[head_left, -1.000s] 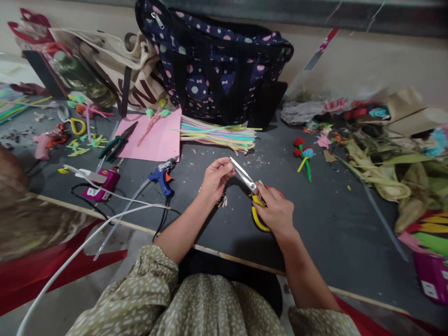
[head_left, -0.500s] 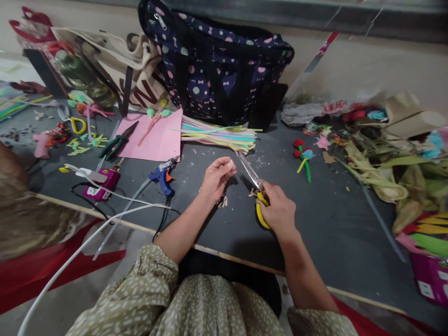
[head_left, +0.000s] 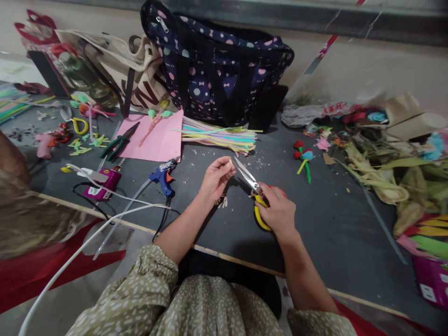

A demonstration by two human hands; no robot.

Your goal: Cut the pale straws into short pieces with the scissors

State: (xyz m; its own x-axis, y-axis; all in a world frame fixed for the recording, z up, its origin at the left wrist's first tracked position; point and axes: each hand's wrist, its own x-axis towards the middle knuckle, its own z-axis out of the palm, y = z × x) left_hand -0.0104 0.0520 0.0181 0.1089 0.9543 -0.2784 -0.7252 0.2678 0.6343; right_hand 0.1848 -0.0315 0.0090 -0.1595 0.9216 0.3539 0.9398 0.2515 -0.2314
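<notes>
My left hand (head_left: 217,178) is closed in a pinch on a small pale piece, mostly hidden by the fingertips. In my right hand (head_left: 279,208) is a pair of scissors (head_left: 248,176) with yellow and red handles. Their blades are parted and point at the left fingertips. Short beige snippets (head_left: 223,202) lie on the dark table (head_left: 217,235) beneath my left hand. Beyond my hands rests a bundle of pastel pipe cleaners (head_left: 220,136). To the left of my hands is a blue glue gun (head_left: 163,178).
Pliers (head_left: 121,142) lie across pink paper (head_left: 161,148). A white cable (head_left: 87,245) crosses the table's front edge. A small red and blue flower piece (head_left: 305,161) and dried husks (head_left: 380,179) are on the right. A navy bag (head_left: 217,70) stands behind. Another person's arm (head_left: 14,161) shows at left.
The scissors have shifted slightly left, and their blades have opened wider near my left fingertips. My left hand stays almost in place.
</notes>
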